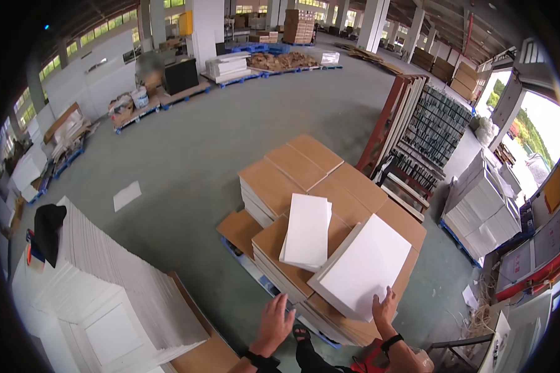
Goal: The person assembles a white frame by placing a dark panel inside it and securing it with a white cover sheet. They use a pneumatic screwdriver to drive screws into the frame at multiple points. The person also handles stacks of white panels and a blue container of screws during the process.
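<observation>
A thick stack of white sheets point(370, 264) lies tilted across the near right of a brown-topped load. At its near right corner is my right hand point(384, 309), fingers apart; it appears to rest against the sheets, though a firm grip does not show. A smaller white stack point(307, 230) lies beside it to the left, its layers slightly out of line. My left hand point(275, 324) hovers by the pallet's near left edge with its fingers stretched out and nothing in them. Beneath both stacks are several piles topped with brown board point(354, 196).
Tall curved stacks of white sheets point(130, 273) stand at my left, a black cloth point(48, 230) on top. Beyond the load is a drying rack point(432, 127). Another pallet of white stacks point(482, 205) stands at right. Loose paper point(127, 196) lies on the floor.
</observation>
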Motion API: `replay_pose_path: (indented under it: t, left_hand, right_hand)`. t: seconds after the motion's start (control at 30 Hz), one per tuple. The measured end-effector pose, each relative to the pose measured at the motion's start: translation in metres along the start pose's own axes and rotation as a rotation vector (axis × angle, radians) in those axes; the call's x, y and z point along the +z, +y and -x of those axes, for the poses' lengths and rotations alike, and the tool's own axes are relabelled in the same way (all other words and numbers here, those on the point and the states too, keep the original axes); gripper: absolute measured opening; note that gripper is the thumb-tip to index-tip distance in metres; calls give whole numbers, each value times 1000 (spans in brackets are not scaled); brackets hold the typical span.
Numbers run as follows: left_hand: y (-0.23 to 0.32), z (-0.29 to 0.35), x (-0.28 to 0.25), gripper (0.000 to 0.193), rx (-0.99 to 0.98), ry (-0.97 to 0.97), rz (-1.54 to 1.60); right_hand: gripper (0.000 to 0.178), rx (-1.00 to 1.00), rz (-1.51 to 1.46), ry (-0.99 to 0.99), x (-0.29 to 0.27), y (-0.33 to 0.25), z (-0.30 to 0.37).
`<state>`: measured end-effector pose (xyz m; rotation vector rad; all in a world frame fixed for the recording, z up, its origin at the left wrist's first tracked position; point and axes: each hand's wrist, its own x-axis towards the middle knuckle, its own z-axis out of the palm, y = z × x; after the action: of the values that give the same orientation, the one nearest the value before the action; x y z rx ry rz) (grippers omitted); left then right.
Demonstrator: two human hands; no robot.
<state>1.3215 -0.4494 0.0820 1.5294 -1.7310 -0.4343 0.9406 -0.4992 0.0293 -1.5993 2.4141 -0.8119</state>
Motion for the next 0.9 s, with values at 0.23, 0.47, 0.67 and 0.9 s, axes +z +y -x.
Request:
replay_pose_path:
  t: [0.23,0.47,0.67,0.9]
  left_hand:
    - [20,-96,165,58,-116,-283,-217]
    - [32,-91,178,58,-25,-231,-300]
    - [45,-90,174,57,-32,-288,-335]
    - [42,-81,180,64,-34,-320,-363]
  right_hand:
    - [63,214,-357,-205,-2,38,-19]
    - [48,99,-531,-278,11,80,-20]
    - [47,146,-635,-208,3,83,-18]
    - [44,105,-378,-138,-16,61,-21]
